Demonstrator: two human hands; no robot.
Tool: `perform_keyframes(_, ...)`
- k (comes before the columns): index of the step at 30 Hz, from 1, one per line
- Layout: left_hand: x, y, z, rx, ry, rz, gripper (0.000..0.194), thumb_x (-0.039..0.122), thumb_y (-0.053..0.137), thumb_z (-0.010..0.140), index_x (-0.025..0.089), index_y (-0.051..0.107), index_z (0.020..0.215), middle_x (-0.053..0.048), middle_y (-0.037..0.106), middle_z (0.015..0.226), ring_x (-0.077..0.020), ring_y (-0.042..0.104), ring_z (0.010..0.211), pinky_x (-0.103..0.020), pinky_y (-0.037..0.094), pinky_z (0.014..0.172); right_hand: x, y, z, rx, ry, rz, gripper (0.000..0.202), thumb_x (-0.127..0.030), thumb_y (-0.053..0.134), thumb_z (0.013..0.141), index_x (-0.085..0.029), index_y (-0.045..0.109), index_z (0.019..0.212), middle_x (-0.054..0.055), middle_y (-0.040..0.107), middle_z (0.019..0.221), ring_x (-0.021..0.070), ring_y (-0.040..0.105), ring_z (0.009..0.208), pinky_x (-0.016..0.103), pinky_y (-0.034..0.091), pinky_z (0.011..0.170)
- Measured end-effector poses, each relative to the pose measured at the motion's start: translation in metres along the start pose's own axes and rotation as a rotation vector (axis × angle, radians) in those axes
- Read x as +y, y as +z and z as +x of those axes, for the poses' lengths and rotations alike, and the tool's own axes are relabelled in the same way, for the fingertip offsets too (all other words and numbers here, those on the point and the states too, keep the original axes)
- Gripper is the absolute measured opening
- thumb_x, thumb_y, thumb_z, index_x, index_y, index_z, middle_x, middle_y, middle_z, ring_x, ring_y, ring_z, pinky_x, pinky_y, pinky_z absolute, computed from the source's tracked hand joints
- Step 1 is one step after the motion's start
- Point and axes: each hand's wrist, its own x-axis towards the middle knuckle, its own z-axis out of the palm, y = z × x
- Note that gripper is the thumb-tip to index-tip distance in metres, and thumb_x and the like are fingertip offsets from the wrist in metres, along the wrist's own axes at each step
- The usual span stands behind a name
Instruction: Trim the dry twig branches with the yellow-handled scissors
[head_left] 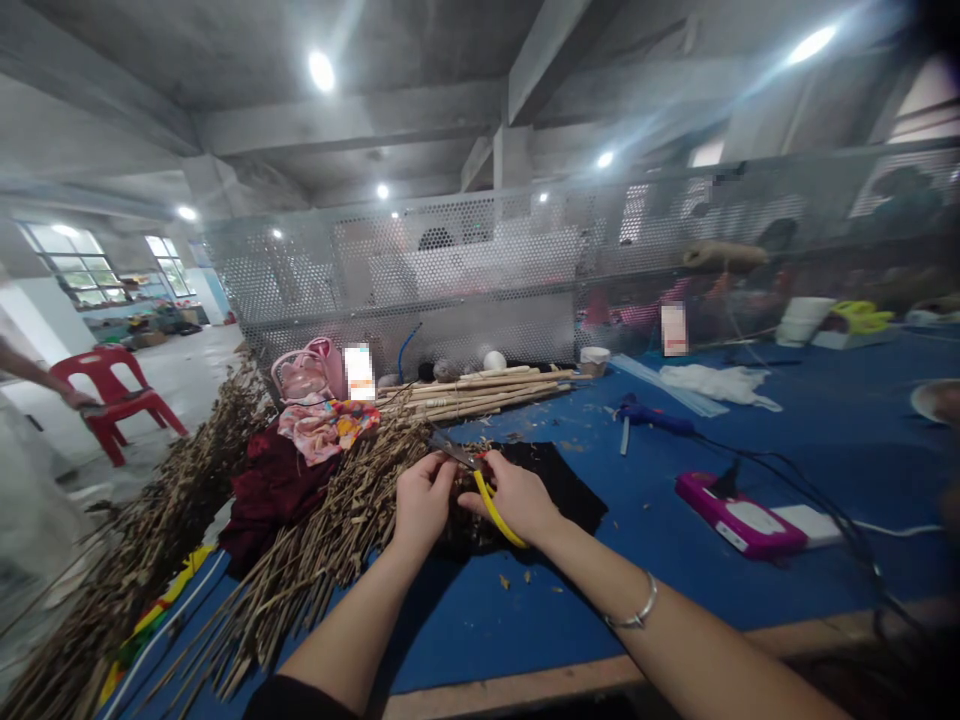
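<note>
My right hand [521, 492] grips a pair of scissors with yellow handles [495, 512]. Their metal blades point up and left, over my left hand. Beside them, my left hand [421, 502] is closed with thumb and fingers together; what it pinches is too small and hidden to name. Dark, crumpled material shows between and below both hands. Under and to the right of my right hand lies a black cloth or sheet [574, 485]. A large heap of dry brown stalks [322, 540] spreads on the blue table just left of my left hand.
Pale sticks [487, 392] lie behind my hands, before a perforated metal screen [480, 280]. A magenta power strip [739, 515], cables and a blue glue gun [652, 417] are at right. Dark red cloth [274, 490] is at left; beyond, a person's hand [75, 398] nears a red chair [112, 385].
</note>
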Motion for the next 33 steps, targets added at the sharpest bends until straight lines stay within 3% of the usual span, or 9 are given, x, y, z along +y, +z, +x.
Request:
perform_keyframes(4,-0.0053,-0.0003,0.0016,0.017,-0.011,-0.007,0.022,0.024,0.045,0.076,0.013,0.065,0.079,-0.003,0.065,0.07,-0.0123,0.055,0.061,-0.022,0.042,0.06,0.0005,-0.0002,-0.0003,0.017,-0.043,0.027,0.052,-0.06,0.058,0.064,-0.02,0.046,0.096,0.006,0.06,0.089,0.0204,0.057,0.08,0.024,0.033,0.061)
perform_keyframes(10,-0.0026,-0.0003,0.0022,0.014,-0.015,-0.014,0.024,0.028,0.047,0.077,0.013,0.065,0.081,-0.004,0.067,0.075,-0.0144,0.057,0.067,-0.023,0.044,0.064,0.0,-0.0017,0.0,0.004,0.018,0.026,0.043,-0.055,0.058,0.067,-0.022,0.047,0.093,0.003,0.061,0.08,0.0182,0.058,0.07,0.023,0.03,0.056)
perform_keyframes(14,0.0003,0.0022,0.0005,-0.046,-0.036,-0.036,0.026,0.032,0.049,0.076,0.013,0.066,0.084,-0.005,0.068,0.078,-0.0156,0.059,0.069,-0.025,0.045,0.066,0.0015,-0.0012,0.0009,0.037,0.024,0.094,0.04,-0.051,0.058,0.07,-0.022,0.046,0.094,0.002,0.061,0.079,0.0173,0.058,0.07,0.022,0.031,0.055)
perform_keyframes(18,0.0002,0.0031,-0.0011,-0.113,-0.022,0.012,0.026,0.031,0.048,0.077,0.014,0.067,0.078,-0.003,0.067,0.069,-0.0143,0.058,0.062,-0.024,0.044,0.061,0.0026,-0.0009,0.0009,0.045,0.001,0.129,0.042,-0.048,0.061,0.068,-0.021,0.045,0.095,0.003,0.061,0.084,0.0174,0.059,0.075,0.022,0.033,0.058)
perform_keyframes(22,-0.0007,0.0024,-0.0013,-0.103,-0.021,0.01,0.024,0.029,0.049,0.077,0.014,0.067,0.082,-0.004,0.067,0.07,-0.0142,0.058,0.063,-0.024,0.044,0.062,0.0027,-0.0004,0.0003,0.052,-0.008,0.105,0.044,-0.05,0.062,0.066,-0.021,0.045,0.094,0.004,0.06,0.086,0.0182,0.058,0.076,0.022,0.033,0.059)
perform_keyframes(27,0.0001,0.0013,-0.0015,-0.096,-0.001,0.064,0.027,0.032,0.046,0.078,0.015,0.066,0.073,-0.002,0.065,0.066,-0.0132,0.056,0.06,-0.022,0.042,0.059,0.0029,-0.0014,0.0012,0.044,0.026,0.046,0.042,-0.055,0.058,0.067,-0.022,0.047,0.091,0.001,0.061,0.075,0.0169,0.058,0.066,0.022,0.028,0.053)
perform_keyframes(33,-0.0009,0.0008,-0.0005,-0.051,-0.019,0.055,0.028,0.033,0.046,0.078,0.014,0.066,0.072,-0.002,0.064,0.063,-0.0129,0.055,0.059,-0.022,0.041,0.056,0.0003,-0.0023,0.0012,0.008,0.063,-0.01,0.045,-0.056,0.058,0.067,-0.022,0.048,0.093,0.003,0.062,0.078,0.0193,0.059,0.071,0.023,0.029,0.055)
